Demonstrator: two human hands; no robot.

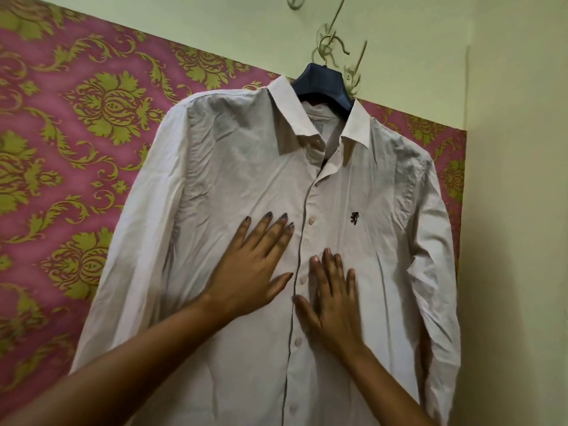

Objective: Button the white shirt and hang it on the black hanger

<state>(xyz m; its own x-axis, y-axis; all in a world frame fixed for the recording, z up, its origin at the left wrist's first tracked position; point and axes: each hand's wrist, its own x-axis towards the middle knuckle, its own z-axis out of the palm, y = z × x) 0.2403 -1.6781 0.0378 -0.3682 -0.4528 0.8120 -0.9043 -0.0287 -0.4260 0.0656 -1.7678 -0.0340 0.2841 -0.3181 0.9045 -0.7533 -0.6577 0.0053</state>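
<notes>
Head view

Shirt: the white shirt [252, 186] hung against the wall on the black hanger [322, 84], collar spread, both sleeves hanging down at its sides.

Hanger: only its dark neck and shoulders showed, inside the collar; its metal hook [333, 46] was caught on a clear wall hook [327, 32] on the pale wall.

Placket: it ran down the middle of the front; the buttons [311, 221] below the collar looked fastened, while the top of the neck lay open.

Emblem: a small dark crest [353, 217] sat on the chest, just to the right of the placket.

Left hand [255, 265]: it lay flat on the cloth left of the placket, fingers spread and straight, gripping nothing.

Right hand [333, 299]: it was pressed flat on the cloth just right of the placket, lower than the left, fingers together and extended, thumb touching the placket edge, holding nothing.

Background: pink wallpaper [76, 142] with a gold floral pattern lay behind the shirt, below the plain pale wall.
</notes>
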